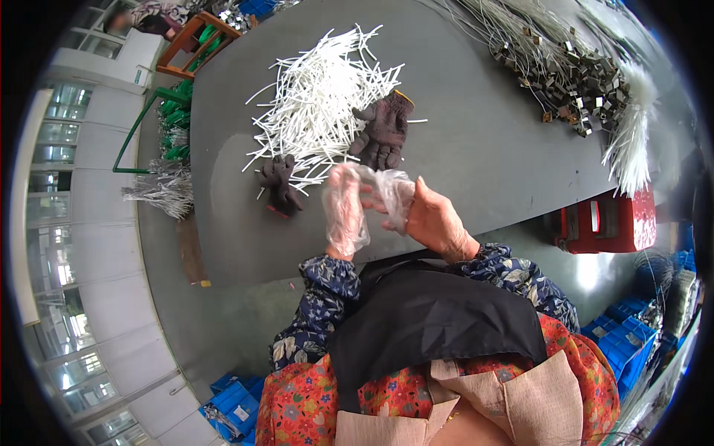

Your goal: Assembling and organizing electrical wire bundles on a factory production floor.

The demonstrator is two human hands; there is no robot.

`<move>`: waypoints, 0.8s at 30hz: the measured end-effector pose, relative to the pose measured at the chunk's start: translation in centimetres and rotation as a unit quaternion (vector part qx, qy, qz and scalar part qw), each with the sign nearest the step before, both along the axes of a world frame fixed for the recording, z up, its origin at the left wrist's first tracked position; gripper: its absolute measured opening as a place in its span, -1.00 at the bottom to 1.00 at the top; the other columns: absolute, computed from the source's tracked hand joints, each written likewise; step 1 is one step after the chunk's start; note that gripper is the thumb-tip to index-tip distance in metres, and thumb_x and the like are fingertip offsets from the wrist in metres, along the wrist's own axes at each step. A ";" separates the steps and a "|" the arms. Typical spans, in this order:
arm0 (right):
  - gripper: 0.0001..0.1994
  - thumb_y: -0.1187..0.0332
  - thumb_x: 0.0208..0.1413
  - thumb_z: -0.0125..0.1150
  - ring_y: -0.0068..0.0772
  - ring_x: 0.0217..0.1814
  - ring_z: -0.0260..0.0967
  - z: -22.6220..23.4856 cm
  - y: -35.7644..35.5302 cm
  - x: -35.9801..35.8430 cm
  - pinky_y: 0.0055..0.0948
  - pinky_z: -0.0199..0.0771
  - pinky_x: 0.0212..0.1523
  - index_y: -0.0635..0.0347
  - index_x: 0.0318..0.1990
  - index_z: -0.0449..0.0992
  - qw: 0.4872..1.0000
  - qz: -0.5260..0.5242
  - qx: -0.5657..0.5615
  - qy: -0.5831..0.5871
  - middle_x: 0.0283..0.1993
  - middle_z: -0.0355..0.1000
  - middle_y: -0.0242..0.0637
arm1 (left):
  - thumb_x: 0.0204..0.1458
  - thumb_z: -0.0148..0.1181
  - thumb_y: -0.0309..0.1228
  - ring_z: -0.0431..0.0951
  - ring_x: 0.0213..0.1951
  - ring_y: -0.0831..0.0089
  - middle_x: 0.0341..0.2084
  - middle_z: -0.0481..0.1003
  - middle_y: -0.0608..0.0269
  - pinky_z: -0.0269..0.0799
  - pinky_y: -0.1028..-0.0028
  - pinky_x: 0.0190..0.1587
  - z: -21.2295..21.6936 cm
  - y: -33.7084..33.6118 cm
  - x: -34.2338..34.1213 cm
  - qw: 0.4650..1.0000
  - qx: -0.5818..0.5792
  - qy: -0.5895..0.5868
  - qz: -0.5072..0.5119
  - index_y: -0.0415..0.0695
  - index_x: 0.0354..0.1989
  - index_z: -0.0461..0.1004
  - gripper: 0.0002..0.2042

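Over the table's near edge, my left hand [346,215] is covered by a clear, thin plastic glove, its fingers pointing away from me. A second clear plastic glove [396,195], crumpled, stretches from my left fingers across to my right hand [437,221]. Bare at the palm and wrist, my right hand has its thumb raised and its fingers partly behind the film. Both hands appear to grip this film, though the fingertips are hard to make out. Just beyond lie two dark knitted work gloves [387,134], [280,184], beside a heap of short white tubes [320,100].
The grey table [476,141] carries a bundle of wires with metal clips [580,89] at far right. A red stool [610,224] stands below its right edge. Blue crates [621,334] sit at lower right. A green-framed rack [167,126] stands left; another person [158,21] is at far left.
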State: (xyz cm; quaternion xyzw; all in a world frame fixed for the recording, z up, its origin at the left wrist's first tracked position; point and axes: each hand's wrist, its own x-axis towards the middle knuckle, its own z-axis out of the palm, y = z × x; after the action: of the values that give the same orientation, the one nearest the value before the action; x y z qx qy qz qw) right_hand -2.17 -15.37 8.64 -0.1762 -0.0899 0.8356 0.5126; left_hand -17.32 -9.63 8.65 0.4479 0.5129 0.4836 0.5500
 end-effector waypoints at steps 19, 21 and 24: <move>-0.39 0.35 0.08 0.26 -0.33 0.29 0.16 0.3 0.0 -2.5 -0.34 0.14 0.26 0.32 0.27 0.19 0.882 0.100 0.163 -0.430 0.23 0.27 -0.18 | 0.10 0.06 -0.25 0.53 -0.49 0.04 -0.60 0.49 -0.04 0.35 0.15 -0.46 -9.2 0.5 -5.1 0.896 0.131 0.423 -0.040 -0.17 -0.44 0.46 -0.77; -0.38 0.33 0.05 0.30 -0.26 0.32 0.13 0.7 -0.2 -2.5 -0.33 0.11 0.29 0.37 0.24 0.22 0.834 0.092 0.207 -0.503 0.24 0.25 -0.09 | 0.09 0.08 -0.22 0.53 -0.49 0.02 -0.61 0.49 -0.04 0.35 0.13 -0.45 -10.4 1.1 -5.3 0.906 0.132 0.401 -0.012 -0.18 -0.47 0.46 -0.74; -0.38 0.36 0.01 0.30 -0.21 0.16 0.30 0.8 -0.6 -2.7 -0.34 0.32 0.13 0.31 0.23 0.21 0.899 -0.002 0.109 -0.424 0.20 0.28 -0.03 | 0.10 0.07 -0.21 0.49 -0.53 0.00 -0.62 0.47 -0.06 0.33 0.13 -0.45 -11.7 2.1 -6.1 0.925 0.082 0.370 0.023 -0.21 -0.48 0.45 -0.71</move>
State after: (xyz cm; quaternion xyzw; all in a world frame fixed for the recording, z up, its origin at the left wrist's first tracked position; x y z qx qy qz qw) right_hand -4.91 -15.98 9.40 -0.4567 -0.3886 0.6657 0.4441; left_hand -23.39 -7.49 -3.09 0.6268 0.6486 0.3363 0.2708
